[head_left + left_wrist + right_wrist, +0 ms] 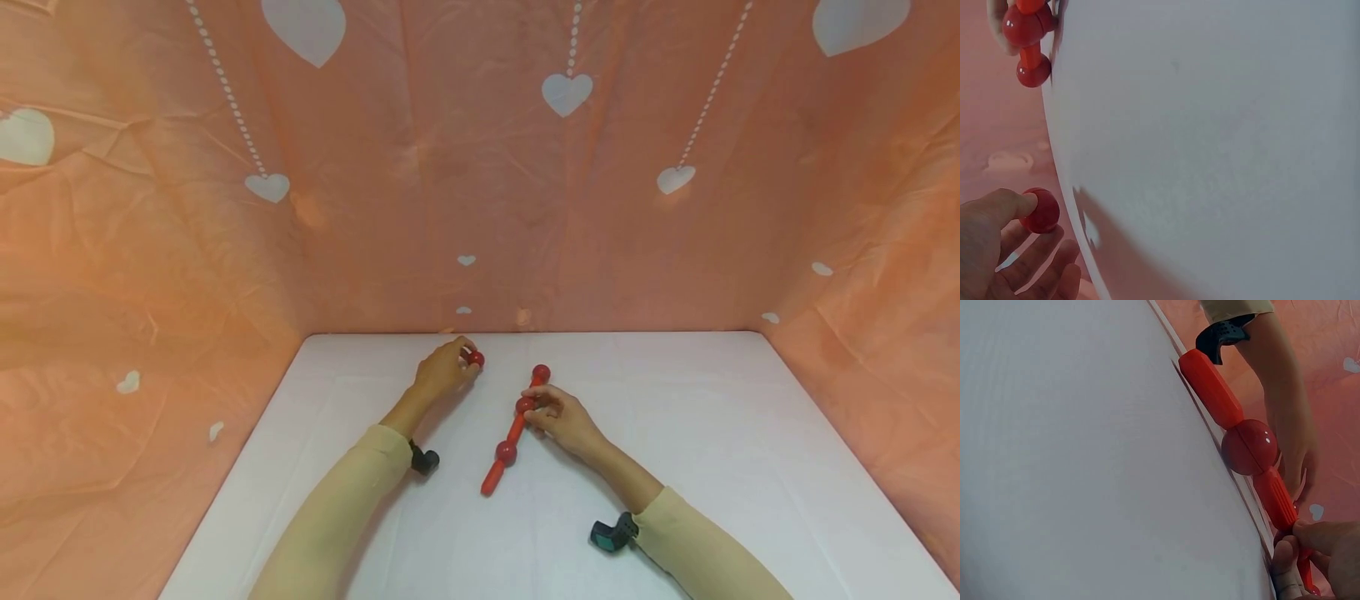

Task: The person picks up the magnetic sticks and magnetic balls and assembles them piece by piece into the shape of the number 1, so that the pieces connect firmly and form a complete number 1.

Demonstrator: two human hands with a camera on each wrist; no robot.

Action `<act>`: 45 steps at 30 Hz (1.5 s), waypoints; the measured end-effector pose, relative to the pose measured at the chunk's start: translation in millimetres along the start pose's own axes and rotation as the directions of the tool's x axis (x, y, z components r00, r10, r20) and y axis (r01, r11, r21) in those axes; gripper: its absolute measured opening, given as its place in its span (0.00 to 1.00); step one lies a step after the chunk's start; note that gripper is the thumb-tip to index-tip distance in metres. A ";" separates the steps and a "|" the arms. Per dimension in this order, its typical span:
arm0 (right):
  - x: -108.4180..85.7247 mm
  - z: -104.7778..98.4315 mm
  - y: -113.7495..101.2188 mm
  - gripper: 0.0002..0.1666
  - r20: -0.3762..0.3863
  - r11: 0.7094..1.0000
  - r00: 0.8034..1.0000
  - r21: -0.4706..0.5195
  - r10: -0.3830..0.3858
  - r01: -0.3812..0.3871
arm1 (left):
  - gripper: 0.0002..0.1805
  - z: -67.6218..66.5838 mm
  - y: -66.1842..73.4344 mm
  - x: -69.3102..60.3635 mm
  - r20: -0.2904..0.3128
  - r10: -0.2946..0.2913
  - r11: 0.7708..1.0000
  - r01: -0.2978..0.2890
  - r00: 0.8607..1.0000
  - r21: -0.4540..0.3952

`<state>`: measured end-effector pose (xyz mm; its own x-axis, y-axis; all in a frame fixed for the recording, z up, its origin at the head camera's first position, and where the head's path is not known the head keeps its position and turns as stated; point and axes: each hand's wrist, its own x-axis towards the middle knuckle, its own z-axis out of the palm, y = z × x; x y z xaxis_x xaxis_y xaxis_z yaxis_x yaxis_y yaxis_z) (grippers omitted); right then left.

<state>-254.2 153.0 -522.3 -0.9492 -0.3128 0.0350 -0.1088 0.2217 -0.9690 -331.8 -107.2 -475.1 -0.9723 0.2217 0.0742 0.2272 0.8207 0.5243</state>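
My left hand (442,369) pinches a small red ball (1044,211) between thumb and fingers, near the far edge of the table. Right of it, a red stick of balls and rods (516,429) slants from far right to near left. My right hand (567,423) grips this stick at its middle ball (524,406), thumb on one side and fingers on the other. One ball (541,373) caps the far end; a bare ridged rod (1210,387) forms the near end, past another ball (1249,447). Fingers partly cover the gripped joint. The loose ball and the stick are apart.
A white-covered table (675,417) lies under both hands. Behind and beside it hangs an orange cloth (480,183) with white hearts. Dark wrist devices stick out from the left cuff (425,460) and the right cuff (613,533).
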 end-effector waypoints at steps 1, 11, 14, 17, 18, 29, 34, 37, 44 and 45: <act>0.1 -0.1 0.0 0.21 0.001 1.000 1.000 -0.003 -0.003 0.003 | 0.20 -0.2 0.0 -1.0 0.000 0.002 1.000 -0.002 1.000 -0.004; 1.0 0.3 0.8 0.22 0.001 1.000 1.000 -0.006 0.012 -0.012 | 0.20 -0.3 2.0 -15.3 0.000 0.014 0.998 -0.014 1.000 -0.054; 0.7 0.2 0.5 0.22 -0.002 1.000 1.000 -0.010 0.012 -0.012 | 0.20 -1.4 3.7 -19.2 -0.011 0.020 0.997 -0.021 1.000 -0.070; 0.5 0.6 -0.4 0.22 -0.005 1.000 1.000 -0.011 0.015 -0.015 | 0.20 -2.2 4.8 -23.0 -0.023 0.029 0.996 -0.031 0.999 -0.080; 0.7 0.7 -0.4 0.22 -0.005 1.000 1.000 -0.011 0.014 -0.014 | 0.19 -2.4 4.9 -24.4 -0.025 0.032 0.996 -0.034 0.999 -0.079; 1.5 0.9 1.7 0.23 0.000 1.000 1.000 -0.003 0.017 -0.017 | 0.18 -6.4 6.5 -44.7 -0.028 0.048 0.996 -0.050 0.998 -0.079; 1.6 0.1 2.5 0.23 0.003 1.000 1.000 0.001 0.003 -0.003 | 0.18 -5.7 6.1 -52.3 -0.012 0.018 0.995 -0.019 1.000 -0.096; 1.8 0.3 2.3 0.23 0.003 1.000 1.000 0.003 0.002 -0.002 | 0.17 -4.7 4.9 -56.3 -0.006 0.017 0.994 -0.018 1.000 -0.108; 2.0 -0.1 1.8 0.23 0.000 1.000 1.000 0.002 0.000 0.000 | 0.16 -4.4 4.5 -67.3 -0.011 0.046 0.991 -0.047 0.999 -0.122; 1.9 -0.3 1.7 0.23 0.000 1.000 1.000 -0.001 -0.001 0.001 | 0.16 -4.5 4.8 -69.1 -0.010 0.048 0.991 -0.049 0.999 -0.125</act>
<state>-256.3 153.1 -523.9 -0.9490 -0.3131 0.0356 -0.1098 0.2226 -0.9687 -263.8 -121.0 -474.0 -0.9607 0.2557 0.1080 0.2660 0.7367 0.6218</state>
